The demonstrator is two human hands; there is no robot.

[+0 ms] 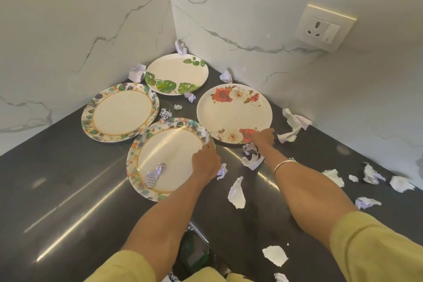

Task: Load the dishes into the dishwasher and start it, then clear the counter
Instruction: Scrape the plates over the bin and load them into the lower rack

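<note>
Several plates lie flat on a dark counter [68, 190] in the corner. The nearest, a colourful leaf-rimmed plate [160, 151], has a crumpled paper scrap [155, 173] on it. My left hand [206, 160] grips its right rim. The rose plate [233, 110] lies to the right, and my right hand [263, 136] rests on its near edge by a red rose. A second leaf-rimmed plate [120, 112] sits at the left. A green monstera plate [177, 73] sits at the back.
Crumpled paper bits are scattered over the counter, among them a large one [294, 125] by the right wall and one [237, 193] between my arms. Marble walls meet behind the plates. A wall socket [322, 27] is at the right. The counter edge runs below my forearms.
</note>
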